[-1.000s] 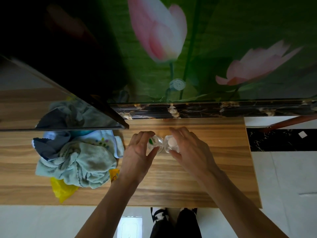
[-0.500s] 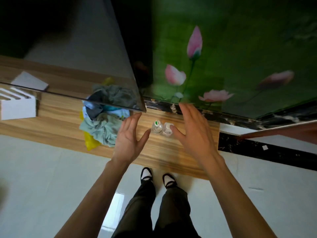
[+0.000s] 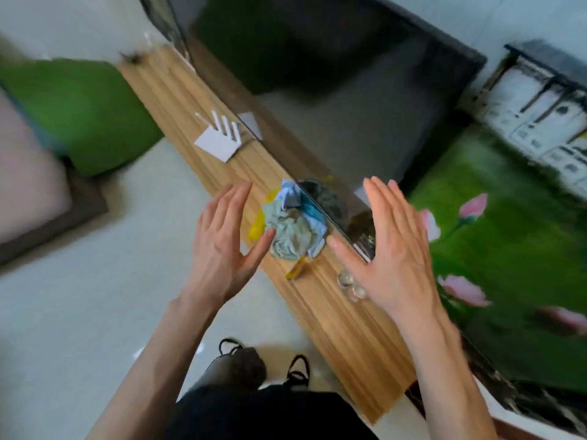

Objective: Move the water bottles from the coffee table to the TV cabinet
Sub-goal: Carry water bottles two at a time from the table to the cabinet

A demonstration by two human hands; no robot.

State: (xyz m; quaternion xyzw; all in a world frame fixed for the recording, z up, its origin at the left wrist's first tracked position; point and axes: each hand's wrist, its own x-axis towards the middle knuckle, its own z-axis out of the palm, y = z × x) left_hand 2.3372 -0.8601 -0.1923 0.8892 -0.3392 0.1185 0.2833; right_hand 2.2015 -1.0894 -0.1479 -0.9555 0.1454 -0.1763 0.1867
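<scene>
Two clear water bottles (image 3: 349,282) stand touching on the wooden TV cabinet (image 3: 343,331), seen cap-down from above, blurred, partly behind the right hand (image 3: 394,249). Left hand (image 3: 222,239) and right both raised, fingers spread, holding nothing. Bundled cloths (image 3: 293,231) lie beside them.

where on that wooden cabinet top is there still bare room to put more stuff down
Bare wood runs between the white stand and the cloth pile, and again on the near end of the cabinet top, past the two bottles. It is crowded around the cloths and along the TV edge. Both the left hand and right hand are empty.
</scene>
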